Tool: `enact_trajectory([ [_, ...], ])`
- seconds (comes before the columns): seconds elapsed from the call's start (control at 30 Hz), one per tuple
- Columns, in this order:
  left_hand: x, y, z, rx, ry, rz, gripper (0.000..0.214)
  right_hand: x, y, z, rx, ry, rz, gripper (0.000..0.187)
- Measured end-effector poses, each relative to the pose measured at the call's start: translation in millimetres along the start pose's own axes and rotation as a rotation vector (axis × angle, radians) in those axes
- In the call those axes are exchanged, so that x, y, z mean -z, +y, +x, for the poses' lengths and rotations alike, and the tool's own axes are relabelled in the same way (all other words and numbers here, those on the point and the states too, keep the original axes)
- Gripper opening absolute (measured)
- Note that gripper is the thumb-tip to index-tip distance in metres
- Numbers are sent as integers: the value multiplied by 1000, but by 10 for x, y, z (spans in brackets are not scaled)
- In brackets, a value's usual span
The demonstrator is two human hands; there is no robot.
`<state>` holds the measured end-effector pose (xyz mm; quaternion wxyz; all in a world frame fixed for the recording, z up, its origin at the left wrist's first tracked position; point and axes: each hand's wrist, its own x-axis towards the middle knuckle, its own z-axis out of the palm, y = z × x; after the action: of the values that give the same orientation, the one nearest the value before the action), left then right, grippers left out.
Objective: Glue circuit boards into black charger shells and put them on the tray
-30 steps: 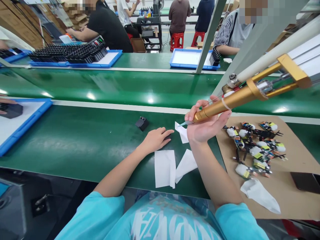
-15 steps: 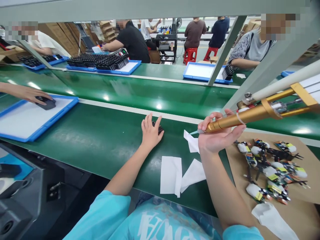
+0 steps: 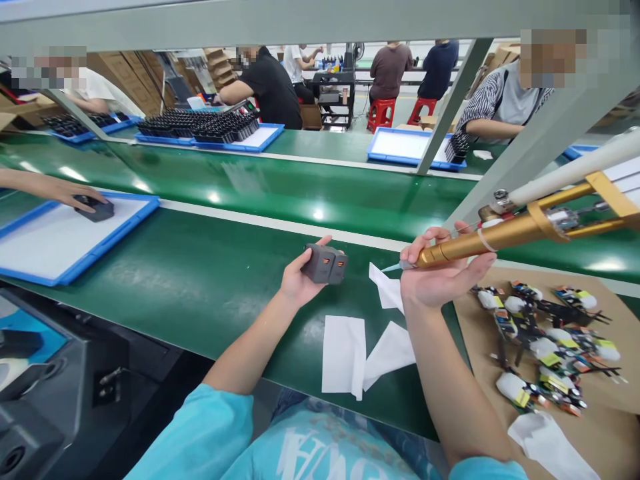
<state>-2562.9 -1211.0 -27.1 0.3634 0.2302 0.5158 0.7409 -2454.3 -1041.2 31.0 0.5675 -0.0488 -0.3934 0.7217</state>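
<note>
My left hand (image 3: 299, 283) grips a dark grey charger housing (image 3: 323, 265) by its side, above the green bench. Two small openings with orange inside face up toward me. My right hand (image 3: 440, 270) supports a gold glue dispenser (image 3: 465, 244) from below, thumb stretched out and fingers curled round its far side. The dispenser's pale blue needle tip (image 3: 391, 268) points left, at the edge of a small white paper (image 3: 386, 288). Nearer me on the bench lie a flat white paper sheet (image 3: 343, 357) and a tilted one (image 3: 391, 353).
Circuit boards with wires (image 3: 545, 343) lie on brown cardboard (image 3: 480, 333) at right. A co-worker's hand (image 3: 65, 190) holds a dark housing over a blue-rimmed tray (image 3: 90, 259) at left. A slanting grey post (image 3: 530, 140) and the conveyor (image 3: 280, 193) stand beyond.
My left hand has turned over and lifted the charger housing off the bench, bringing its face with the openings into view. My right hand and the dispenser have barely moved.
</note>
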Motion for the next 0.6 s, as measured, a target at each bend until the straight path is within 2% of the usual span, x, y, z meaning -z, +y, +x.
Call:
enact_trajectory([
  [0.07, -88, 32, -77, 4, -49, -42, 70, -2, 3, 6, 9, 9, 3, 41],
  [0.17, -140, 54, -144, 6, -87, 18, 77, 7, 11, 15, 27, 13, -4, 40],
  [0.4, -116, 67, -172, -41, -88, 44, 84, 41, 25, 35, 31, 14, -88, 41],
  [0.6, -82, 45, -195, -49, -145, 28, 87, 66, 40, 47, 54, 0, -35, 41],
])
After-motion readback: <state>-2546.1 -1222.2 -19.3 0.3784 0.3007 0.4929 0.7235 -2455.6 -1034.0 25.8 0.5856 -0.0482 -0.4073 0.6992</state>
